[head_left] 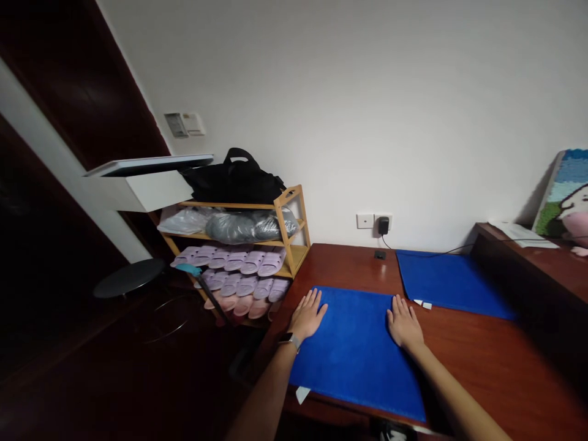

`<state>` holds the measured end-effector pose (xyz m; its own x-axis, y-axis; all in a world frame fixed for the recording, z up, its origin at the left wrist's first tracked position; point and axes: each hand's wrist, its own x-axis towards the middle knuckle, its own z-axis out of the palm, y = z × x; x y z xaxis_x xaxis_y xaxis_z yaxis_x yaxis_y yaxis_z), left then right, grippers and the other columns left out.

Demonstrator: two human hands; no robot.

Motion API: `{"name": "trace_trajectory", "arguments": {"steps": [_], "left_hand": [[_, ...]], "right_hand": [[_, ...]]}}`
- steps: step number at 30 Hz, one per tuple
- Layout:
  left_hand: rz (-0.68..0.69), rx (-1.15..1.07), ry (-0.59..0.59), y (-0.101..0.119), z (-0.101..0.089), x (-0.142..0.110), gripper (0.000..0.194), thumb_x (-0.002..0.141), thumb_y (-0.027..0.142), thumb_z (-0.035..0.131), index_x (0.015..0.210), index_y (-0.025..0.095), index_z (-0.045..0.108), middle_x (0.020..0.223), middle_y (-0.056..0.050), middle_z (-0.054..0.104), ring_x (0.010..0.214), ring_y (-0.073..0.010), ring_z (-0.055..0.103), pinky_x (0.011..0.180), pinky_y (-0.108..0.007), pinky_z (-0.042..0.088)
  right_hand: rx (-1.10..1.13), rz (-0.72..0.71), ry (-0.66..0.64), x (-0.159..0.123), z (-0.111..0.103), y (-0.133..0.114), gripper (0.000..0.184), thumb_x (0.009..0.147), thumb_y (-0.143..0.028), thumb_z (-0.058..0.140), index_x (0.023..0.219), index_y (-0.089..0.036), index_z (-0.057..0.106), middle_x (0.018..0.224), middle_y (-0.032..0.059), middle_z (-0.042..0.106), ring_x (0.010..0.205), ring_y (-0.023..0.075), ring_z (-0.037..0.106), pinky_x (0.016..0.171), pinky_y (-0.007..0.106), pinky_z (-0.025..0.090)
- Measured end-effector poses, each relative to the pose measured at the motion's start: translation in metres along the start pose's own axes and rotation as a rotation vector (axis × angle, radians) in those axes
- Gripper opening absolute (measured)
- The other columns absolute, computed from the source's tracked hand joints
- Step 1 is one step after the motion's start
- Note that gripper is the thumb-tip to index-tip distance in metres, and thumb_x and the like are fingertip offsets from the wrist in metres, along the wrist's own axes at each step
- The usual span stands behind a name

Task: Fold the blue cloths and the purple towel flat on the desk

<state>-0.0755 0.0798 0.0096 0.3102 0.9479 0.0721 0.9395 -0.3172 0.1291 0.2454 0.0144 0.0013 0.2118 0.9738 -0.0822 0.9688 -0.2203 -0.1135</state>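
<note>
A blue cloth mat (356,352) lies flat on the dark red wooden table (487,361) in front of me. My left hand (307,315) rests palm down on the mat's far left corner, fingers stretched out and holding nothing. A watch sits on that wrist. My right hand (404,323) lies flat on the mat's far right corner, fingers spread, also empty. A white tag (302,394) sticks out at the mat's near left corner.
A second blue mat (450,282) lies further right on the table, with a charger (383,226) plugged into the wall socket behind it. Left of the table stands a bamboo shoe rack (294,239) with several purple slippers and a black bag (236,177). A raised shelf (542,263) is at right.
</note>
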Motion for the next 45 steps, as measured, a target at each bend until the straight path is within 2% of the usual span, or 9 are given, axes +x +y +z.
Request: {"name": "trace_trajectory", "arguments": {"steps": [9, 15, 18, 21, 26, 29, 39, 42, 45], "left_hand": [[0.059, 0.016, 0.113, 0.018, -0.013, -0.011, 0.066, 0.107, 0.048, 0.019, 0.158, 0.009, 0.033, 0.165, -0.014, 0.03, 0.155, -0.0241, 0.024, 0.127, -0.046, 0.02], [0.427, -0.108, 0.177, 0.137, 0.009, -0.035, 0.063, 0.108, 0.05, 0.021, 0.161, 0.017, 0.029, 0.167, -0.008, 0.031, 0.155, -0.0196, 0.023, 0.128, -0.041, 0.021], [0.399, -0.149, 0.111, 0.17, 0.024, -0.043, 0.066, 0.107, 0.053, 0.019, 0.16, 0.016, 0.03, 0.166, -0.01, 0.032, 0.155, -0.0211, 0.024, 0.127, -0.043, 0.022], [0.27, -0.131, 0.073, 0.141, 0.023, -0.053, 0.069, 0.106, 0.056, 0.016, 0.16, 0.015, 0.031, 0.165, -0.012, 0.032, 0.154, -0.0231, 0.025, 0.127, -0.046, 0.023], [-0.043, -0.033, 0.079, 0.04, 0.006, -0.079, 0.074, 0.105, 0.06, 0.017, 0.159, 0.012, 0.033, 0.165, -0.013, 0.032, 0.154, -0.0259, 0.026, 0.126, -0.048, 0.024], [-0.082, -0.001, 0.103, 0.018, 0.004, -0.09, 0.074, 0.105, 0.059, 0.018, 0.159, 0.01, 0.031, 0.166, -0.013, 0.03, 0.155, -0.025, 0.024, 0.126, -0.046, 0.024], [-0.136, -0.01, 0.028, 0.025, -0.007, -0.085, 0.078, 0.104, 0.059, 0.016, 0.159, 0.006, 0.029, 0.165, -0.016, 0.029, 0.155, -0.0273, 0.023, 0.126, -0.049, 0.023], [-0.093, -0.035, 0.094, 0.063, -0.014, -0.078, 0.077, 0.105, 0.058, 0.015, 0.159, 0.006, 0.029, 0.165, -0.018, 0.028, 0.155, -0.0285, 0.022, 0.126, -0.05, 0.023], [0.193, -0.106, 0.152, 0.13, -0.005, -0.074, 0.069, 0.106, 0.054, 0.015, 0.161, 0.013, 0.026, 0.167, -0.011, 0.028, 0.156, -0.0233, 0.02, 0.127, -0.046, 0.022]], "right_hand": [[0.051, -0.002, 0.013, -0.034, 0.012, 0.005, 0.068, 0.103, -0.041, 0.008, 0.161, -0.007, 0.016, 0.169, 0.008, 0.014, 0.156, 0.021, 0.012, 0.127, 0.041, 0.011], [0.004, -0.009, 0.032, -0.038, 0.015, 0.005, 0.067, 0.103, -0.04, 0.01, 0.161, -0.006, 0.015, 0.169, 0.0078, 0.013, 0.156, 0.0214, 0.012, 0.127, 0.042, 0.011], [0.002, -0.016, 0.029, -0.038, 0.015, 0.006, 0.067, 0.103, -0.039, 0.012, 0.161, -0.006, 0.015, 0.169, 0.008, 0.013, 0.156, 0.0216, 0.012, 0.127, 0.042, 0.011], [0.019, -0.017, 0.048, -0.038, 0.017, 0.007, 0.067, 0.103, -0.039, 0.012, 0.161, -0.005, 0.016, 0.169, 0.0086, 0.014, 0.156, 0.0215, 0.013, 0.127, 0.041, 0.01], [0.022, 0.002, 0.044, -0.038, 0.014, 0.005, 0.067, 0.103, -0.04, 0.01, 0.161, -0.007, 0.016, 0.169, 0.0069, 0.014, 0.156, 0.0207, 0.013, 0.127, 0.04, 0.011], [0.003, 0.009, 0.042, -0.042, 0.008, 0.003, 0.067, 0.103, -0.039, 0.01, 0.161, -0.006, 0.017, 0.169, 0.0071, 0.015, 0.156, 0.0213, 0.015, 0.126, 0.041, 0.013], [-0.001, -0.017, 0.039, -0.095, 0.022, -0.001, 0.069, 0.103, -0.045, 0.012, 0.161, -0.009, 0.016, 0.169, 0.006, 0.015, 0.156, 0.0228, 0.014, 0.127, 0.043, 0.011], [-0.014, -0.017, 0.052, -0.097, 0.024, 0.0, 0.069, 0.103, -0.044, 0.012, 0.161, -0.008, 0.015, 0.169, 0.006, 0.014, 0.156, 0.0226, 0.013, 0.127, 0.043, 0.009], [-0.013, -0.032, 0.054, -0.097, 0.022, 0.001, 0.068, 0.103, -0.043, 0.013, 0.161, -0.008, 0.016, 0.168, 0.0062, 0.014, 0.156, 0.023, 0.013, 0.127, 0.043, 0.01]]}}
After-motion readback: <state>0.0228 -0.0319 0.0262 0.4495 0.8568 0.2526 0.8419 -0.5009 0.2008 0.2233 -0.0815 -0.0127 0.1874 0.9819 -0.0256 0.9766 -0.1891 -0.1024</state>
